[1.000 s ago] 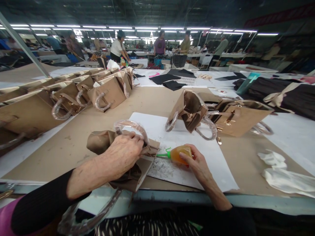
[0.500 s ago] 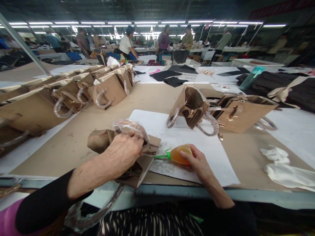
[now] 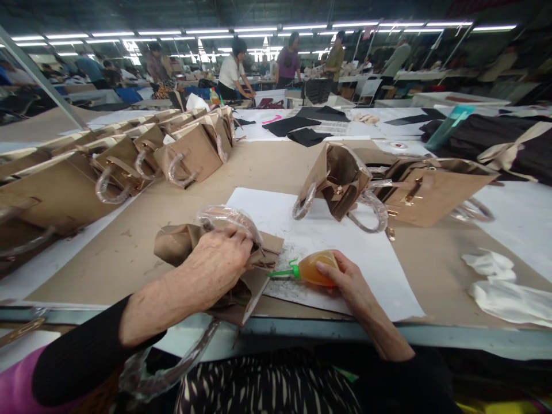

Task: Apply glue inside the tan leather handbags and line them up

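Observation:
A tan handbag (image 3: 176, 244) lies on its side at the table's front edge, one plastic-wrapped handle (image 3: 230, 217) on top and another hanging over the edge. My left hand (image 3: 222, 256) is closed on the handbag near its upper handle; the fingertips are hidden. My right hand (image 3: 349, 275) grips a squeeze bottle (image 3: 318, 268) of amber liquid, tilted sideways. Its green nozzle points left, with the tip at the handbag's edge. Whether the tip touches the bag I cannot tell.
Rows of tan handbags (image 3: 192, 155) stand at the left. More handbags (image 3: 334, 178) stand at the back right. White paper (image 3: 366, 253) with dark smudges lies under the work. A crumpled white cloth (image 3: 509, 299) lies at right. Co-workers (image 3: 235, 69) stand farther back.
The view has shifted slightly. The bottle's nozzle sits a touch farther left against the handbag's edge. Both hands keep their holds.

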A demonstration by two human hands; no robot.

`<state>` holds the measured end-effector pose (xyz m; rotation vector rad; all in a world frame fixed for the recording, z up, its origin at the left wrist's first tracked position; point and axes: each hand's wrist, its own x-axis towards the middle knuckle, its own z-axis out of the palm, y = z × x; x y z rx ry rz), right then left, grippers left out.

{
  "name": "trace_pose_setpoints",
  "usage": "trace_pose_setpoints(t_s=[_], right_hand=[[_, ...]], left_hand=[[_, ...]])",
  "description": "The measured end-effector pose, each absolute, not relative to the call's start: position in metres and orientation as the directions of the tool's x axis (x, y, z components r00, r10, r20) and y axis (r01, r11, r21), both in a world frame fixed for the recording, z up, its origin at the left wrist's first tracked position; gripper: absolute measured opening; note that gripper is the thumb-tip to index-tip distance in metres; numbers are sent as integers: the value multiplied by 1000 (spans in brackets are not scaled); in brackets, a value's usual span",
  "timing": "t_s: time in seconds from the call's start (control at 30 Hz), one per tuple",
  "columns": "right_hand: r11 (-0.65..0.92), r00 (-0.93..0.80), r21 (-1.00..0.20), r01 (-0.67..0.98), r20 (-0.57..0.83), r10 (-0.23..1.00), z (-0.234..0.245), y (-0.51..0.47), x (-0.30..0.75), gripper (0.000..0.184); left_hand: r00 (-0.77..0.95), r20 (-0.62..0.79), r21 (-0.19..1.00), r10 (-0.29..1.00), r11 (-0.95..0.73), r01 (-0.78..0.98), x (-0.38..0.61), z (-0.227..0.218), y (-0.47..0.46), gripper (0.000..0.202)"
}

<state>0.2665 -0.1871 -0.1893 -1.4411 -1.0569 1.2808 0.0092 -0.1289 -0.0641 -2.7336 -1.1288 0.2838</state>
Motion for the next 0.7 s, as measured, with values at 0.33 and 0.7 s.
trace_pose_setpoints(t_s=[0.33,0.7], right_hand=[[-212,-7,-977,34,-212,977,-172,-200,257,33],[-282,-47,-958,-43,-280,959,-162,-216,244,35]], left_hand=[[716,-52,-193,696,-711,676,9,-63,-129,9],[749,-56,-237,661,-737,633,6,-64,-131,12]])
